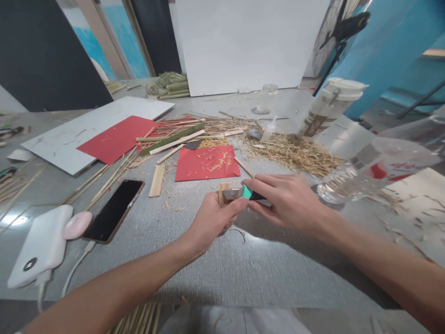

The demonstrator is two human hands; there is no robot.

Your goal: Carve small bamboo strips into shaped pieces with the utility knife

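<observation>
Left hand [211,214] pinches a small wood piece [221,195] on end, just below frame centre; likely a firm hold so it doesn't twist under the edge. Right hand [288,199] is closed round the green-and-black knife [247,191], coming in from the right. Blade [232,194] lies across the wood, seemingly touching; exact contact is too small to tell. Left thumb reaches right, apparently against the green part, probably to steady or push it.

Wood sits at the left hand's fingertips, top end poking out above the grip, left of the knife hand. Red sheet [183,172] just beyond has shavings [222,161] on it, so probably a catch surface. Phone [114,211] lies left, well apart from the blade.
</observation>
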